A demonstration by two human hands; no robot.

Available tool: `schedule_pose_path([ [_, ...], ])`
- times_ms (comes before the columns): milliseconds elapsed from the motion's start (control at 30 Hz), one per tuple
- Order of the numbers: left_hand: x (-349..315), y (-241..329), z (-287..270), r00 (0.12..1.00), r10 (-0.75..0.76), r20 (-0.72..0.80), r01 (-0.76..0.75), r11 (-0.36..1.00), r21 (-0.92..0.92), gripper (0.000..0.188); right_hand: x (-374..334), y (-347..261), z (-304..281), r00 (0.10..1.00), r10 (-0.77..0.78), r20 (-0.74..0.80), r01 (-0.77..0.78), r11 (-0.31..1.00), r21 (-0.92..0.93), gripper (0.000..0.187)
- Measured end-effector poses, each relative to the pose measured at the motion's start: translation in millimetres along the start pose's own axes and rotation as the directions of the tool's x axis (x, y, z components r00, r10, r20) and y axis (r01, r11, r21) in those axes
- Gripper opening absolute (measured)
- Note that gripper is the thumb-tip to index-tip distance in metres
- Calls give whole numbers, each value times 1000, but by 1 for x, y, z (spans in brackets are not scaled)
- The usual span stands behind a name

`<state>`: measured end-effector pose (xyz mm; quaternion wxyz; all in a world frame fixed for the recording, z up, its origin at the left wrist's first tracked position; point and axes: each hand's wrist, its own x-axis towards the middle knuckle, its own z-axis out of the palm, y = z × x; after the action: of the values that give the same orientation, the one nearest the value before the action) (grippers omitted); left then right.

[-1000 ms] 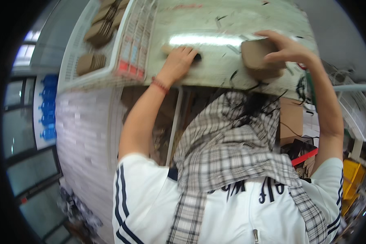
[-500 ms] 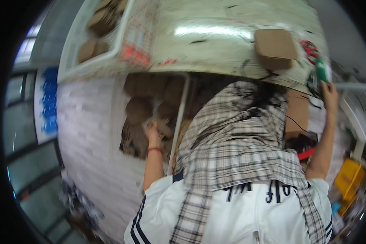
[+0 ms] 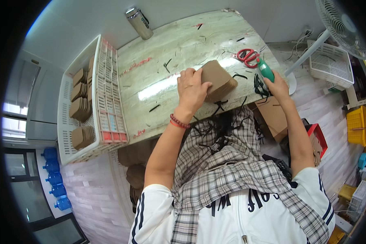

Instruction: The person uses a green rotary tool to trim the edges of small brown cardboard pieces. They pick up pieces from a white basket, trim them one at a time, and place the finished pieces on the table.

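On the table (image 3: 158, 89), a stack of brown rounded cardboard pieces (image 3: 217, 77) sits slightly fanned. My left hand (image 3: 191, 85) grips its left side, thumb at the near edge and fingers along the far edge. Toward the table's right edge, my right hand (image 3: 277, 84) is closed around a green tool (image 3: 266, 71) with a red end; its exact kind is unclear. The tool's red end is close to red-handled scissors (image 3: 247, 57). Beside the tool hangs a bunch of black strips (image 3: 259, 86) at the table edge.
A white crate (image 3: 105, 130) with brown card stacks (image 3: 81, 110) stands at the left. Black scraps lie across the table and my plaid apron (image 3: 215, 162). A metal flask (image 3: 138, 23) stands far back; a fan (image 3: 345, 28) is at the right. More brown pieces (image 3: 136, 175) lie below the table.
My left hand has come up from the brown pieces below the table onto the stack. The view has shifted, showing more of the table. My right hand still holds the green tool.
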<state>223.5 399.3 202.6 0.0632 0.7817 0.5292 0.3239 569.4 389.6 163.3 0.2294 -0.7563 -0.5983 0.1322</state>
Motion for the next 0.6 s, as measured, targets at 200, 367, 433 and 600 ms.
schedule_pose_path([
  [200,-3,7,13,975,-184,-124,177,982,-64,50,-66,-22,-22,998,57,-3,-49,883,468,32],
  [367,-10,20,10,939,-267,-217,254,963,-87,53,-104,-42,-25,995,87,39,-93,770,631,37],
  [433,-9,21,9,921,-332,-206,319,943,-94,51,-115,-55,-28,997,64,46,-79,760,645,39],
  [600,-9,12,16,895,-408,-179,402,913,-73,54,-132,-69,-26,997,10,76,-61,709,703,40],
])
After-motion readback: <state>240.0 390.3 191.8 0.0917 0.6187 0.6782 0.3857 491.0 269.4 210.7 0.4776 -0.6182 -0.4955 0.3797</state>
